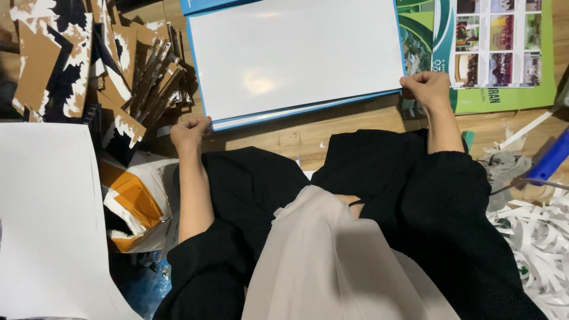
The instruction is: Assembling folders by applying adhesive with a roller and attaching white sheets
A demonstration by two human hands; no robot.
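Note:
A large white sheet with a blue border [296,56] lies flat on the wooden floor in front of me. My left hand [191,133] is closed on its near left corner. My right hand [425,88] is closed on its near right corner. Both arms reach forward over my black-clothed legs, and a pale cloth drapes over my lap.
A heap of torn brown cardboard pieces [89,65] lies at the left. Another white sheet [47,219] sits at the lower left beside an orange-and-white bag [133,207]. A green printed poster [492,53] lies at the upper right. White paper strips [539,237] and a blue tool [551,157] lie at the right.

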